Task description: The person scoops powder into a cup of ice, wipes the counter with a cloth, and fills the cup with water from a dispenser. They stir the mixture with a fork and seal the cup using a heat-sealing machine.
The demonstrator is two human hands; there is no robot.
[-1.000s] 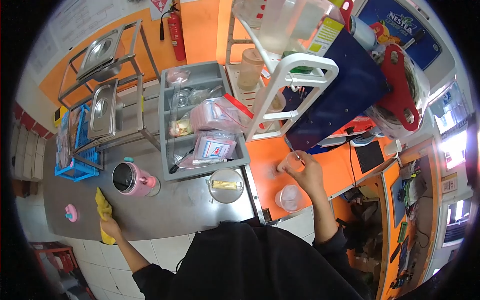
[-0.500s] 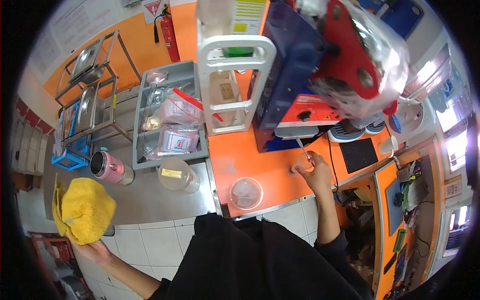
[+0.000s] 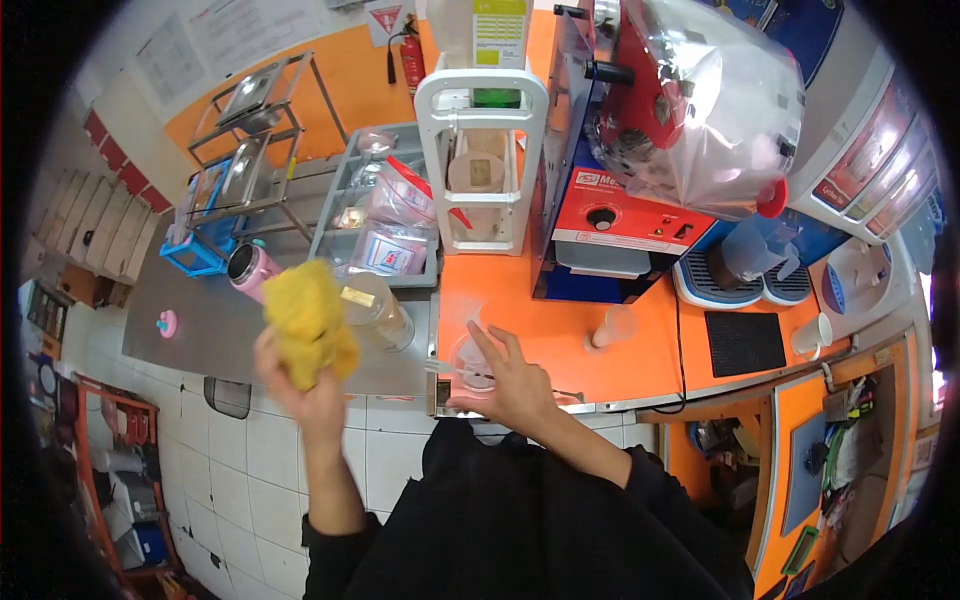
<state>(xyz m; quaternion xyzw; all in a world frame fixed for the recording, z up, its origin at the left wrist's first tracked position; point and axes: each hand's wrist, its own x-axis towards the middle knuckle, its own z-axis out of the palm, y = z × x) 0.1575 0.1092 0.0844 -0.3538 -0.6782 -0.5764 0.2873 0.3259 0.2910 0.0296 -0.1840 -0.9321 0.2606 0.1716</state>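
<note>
My left hand (image 3: pixel 308 392) is closed around a bunched yellow cloth (image 3: pixel 312 318), raised over the steel counter's front edge. My right hand (image 3: pixel 515 390) reaches over a round clear plastic container (image 3: pixel 470 368) at the orange counter's edge, thumb and forefingers spread about it. A slim fork (image 3: pixel 440 368) crosses under that hand, its tines to the left and its handle end showing to the right; the fingers on it are partly hidden. To the right stands a small clear cup (image 3: pixel 612 327). A tall clear jar (image 3: pixel 378 312) with a gold label is just beyond the cloth.
A pink flask (image 3: pixel 252 270) stands behind the cloth, its pink lid (image 3: pixel 167 323) farther left. Behind are a grey divided tray (image 3: pixel 428 270) of packets, a white rack (image 3: pixel 482 160) and a red-and-blue machine (image 3: pixel 610 215). A black mat (image 3: pixel 745 343) and white cup (image 3: pixel 812 335) are at right.
My left hand has brought the yellow cloth right and up. My right hand has left the small cup and moved left to the round container, carrying the utensil along. The view has shifted.
</note>
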